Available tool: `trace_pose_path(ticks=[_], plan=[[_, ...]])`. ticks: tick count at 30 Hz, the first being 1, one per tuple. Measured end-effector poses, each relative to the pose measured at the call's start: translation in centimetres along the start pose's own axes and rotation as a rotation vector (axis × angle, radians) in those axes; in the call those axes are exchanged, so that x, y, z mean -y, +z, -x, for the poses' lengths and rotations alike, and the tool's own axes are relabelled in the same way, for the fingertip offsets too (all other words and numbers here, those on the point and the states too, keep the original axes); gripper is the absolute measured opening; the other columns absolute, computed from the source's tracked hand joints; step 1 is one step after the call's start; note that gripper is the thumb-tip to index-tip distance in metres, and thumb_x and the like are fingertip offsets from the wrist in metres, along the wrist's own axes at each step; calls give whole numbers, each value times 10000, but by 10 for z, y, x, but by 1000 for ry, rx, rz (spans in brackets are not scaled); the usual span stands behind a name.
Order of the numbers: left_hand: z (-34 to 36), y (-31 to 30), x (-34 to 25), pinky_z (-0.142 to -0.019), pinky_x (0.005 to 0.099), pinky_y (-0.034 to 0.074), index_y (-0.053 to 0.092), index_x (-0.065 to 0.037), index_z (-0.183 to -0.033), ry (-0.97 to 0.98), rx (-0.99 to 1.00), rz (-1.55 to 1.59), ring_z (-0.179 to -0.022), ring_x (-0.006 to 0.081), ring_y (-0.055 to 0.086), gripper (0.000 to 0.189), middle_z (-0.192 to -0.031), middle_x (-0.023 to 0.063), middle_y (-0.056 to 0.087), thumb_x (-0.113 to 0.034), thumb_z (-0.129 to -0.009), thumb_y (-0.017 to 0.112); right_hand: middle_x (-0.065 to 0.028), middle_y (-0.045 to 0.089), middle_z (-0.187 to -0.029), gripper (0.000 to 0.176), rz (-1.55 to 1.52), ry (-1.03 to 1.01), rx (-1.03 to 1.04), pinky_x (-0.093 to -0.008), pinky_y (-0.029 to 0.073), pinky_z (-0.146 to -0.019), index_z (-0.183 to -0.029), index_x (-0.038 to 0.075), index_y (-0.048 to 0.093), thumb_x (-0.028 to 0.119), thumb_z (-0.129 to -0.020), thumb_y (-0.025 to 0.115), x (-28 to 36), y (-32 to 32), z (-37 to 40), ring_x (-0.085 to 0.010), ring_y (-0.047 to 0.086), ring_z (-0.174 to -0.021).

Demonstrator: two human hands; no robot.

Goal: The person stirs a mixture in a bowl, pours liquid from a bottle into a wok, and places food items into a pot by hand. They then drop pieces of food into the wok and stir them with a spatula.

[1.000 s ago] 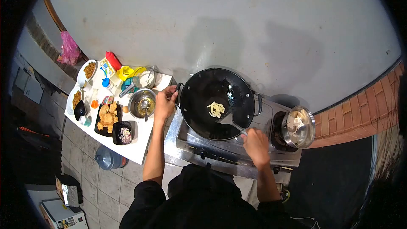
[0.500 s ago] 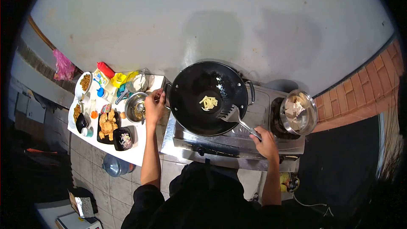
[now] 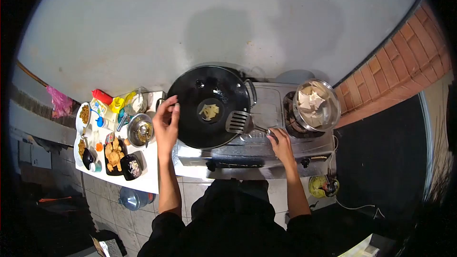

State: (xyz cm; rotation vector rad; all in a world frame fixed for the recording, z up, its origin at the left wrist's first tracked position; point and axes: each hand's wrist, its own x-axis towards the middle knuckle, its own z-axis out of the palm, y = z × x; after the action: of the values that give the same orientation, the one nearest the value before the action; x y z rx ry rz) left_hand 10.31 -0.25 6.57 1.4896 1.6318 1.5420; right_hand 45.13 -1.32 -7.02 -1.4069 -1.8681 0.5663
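A black wok (image 3: pixel 183 83) stands on the steel gas stove (image 3: pixel 271 97), with pale yellow pieces (image 3: pixel 209 111) of food gathered at its bottom. My right hand (image 3: pixel 282 146) is closed around the handle of a slotted metal spatula (image 3: pixel 239 122). The spatula's blade hangs over the wok's right rim, apart from the food. Beside the wok's left rim, near its handle, my left hand (image 3: pixel 166 126) has its fingers spread and holds nothing. A metal bowl (image 3: pixel 141 130) with some contents sits left of that hand.
On the right burner stands a steel pot (image 3: pixel 318 104) of pale chunks. The white table (image 3: pixel 147 171) at left carries fried pieces (image 3: pixel 114 154), a black bowl (image 3: pixel 132 167), a red bottle (image 3: pixel 102 97) and plates. A water jug (image 3: pixel 135 198) lies on the floor below.
The spatula has come up from the wok's inside to its right rim, blade turned more upright. My left hand has let go of the wok handle. The camera view has shifted.
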Motion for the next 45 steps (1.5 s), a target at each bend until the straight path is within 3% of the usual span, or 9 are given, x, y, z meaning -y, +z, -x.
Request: trace_pose_path(ticks=[7,16,18,22,26,28,32,37,45], plan=[[39,94,-54,-791,229,453,579,2,-1174,-129,560,392,-875,82,559,271,-1022,44,606,-74,-915,589,-197,542,-1179,385,156,-8,-20,-421,444,-916,-1136,-36,571,120,-800,675,15,-27,9,-372,530,-1081],[77,203,-78,-717,237,471,580,-23,-1196,-208,794,339,-812,95,580,306,-978,65,633,-108,-903,607,-173,616,-914,206,-124,80,36,-368,484,-737,-985,-39,613,59,-811,662,20,-160,4,-321,622,-846],[77,221,-86,-804,269,488,561,-6,-1197,-191,831,245,-900,127,602,304,-1049,73,611,-113,-914,596,-160,624,-862,181,-142,70,-62,-344,482,-704,-970,-30,619,36,-806,657,6,-182,-11,-279,627,-774],[84,257,-84,-726,272,506,583,-2,-1146,-148,693,175,-875,126,619,254,-1004,71,624,-89,-908,594,-163,623,-922,189,-33,68,22,-336,485,-748,-969,-47,614,15,-795,657,-40,-203,-50,-293,630,-847],[78,282,-96,-702,290,511,592,-3,-1126,-162,683,15,-843,149,634,250,-991,103,634,-70,-886,609,-212,597,-1018,294,140,64,367,-397,460,-844,-1030,-48,598,46,-763,677,-81,-191,-83,-376,580,-989],[70,297,-101,-703,332,519,599,-9,-1113,0,723,-89,-821,235,650,264,-1003,151,629,-56,-854,621,-236,583,-1061,339,255,50,615,-414,446,-887,-1041,-45,590,43,-727,682,-100,-179,-95,-384,549,-1062],[60,333,-72,-804,393,507,602,-7,-1090,208,849,-353,-899,350,632,313,-1040,188,620,-59,-785,646,-255,607,-1022,203,307,-9,662,-423,459,-887,-894,-64,633,22,-717,681,-114,-168,-101,-390,573,-1032],[48,368,-86,-802,395,524,624,-25,-1031,195,1105,-835,-956,320,637,276,-1047,159,633,-43,-757,646,-221,574,-1116,395,396,55,771,-389,434,-954,-988,-50,587,87,-659,757,-114,-170,-104,-359,516,-1132],[44,393,-53,-780,362,553,657,-42,-990,193,1173,-1030,-994,266,649,217,-1064,140,654,-102,-785,621,-225,602,-1069,290,372,30,735,-398,460,-912,-923,-52,616,46,-669,717,-107,-172,-101,-344,556,-1083]])
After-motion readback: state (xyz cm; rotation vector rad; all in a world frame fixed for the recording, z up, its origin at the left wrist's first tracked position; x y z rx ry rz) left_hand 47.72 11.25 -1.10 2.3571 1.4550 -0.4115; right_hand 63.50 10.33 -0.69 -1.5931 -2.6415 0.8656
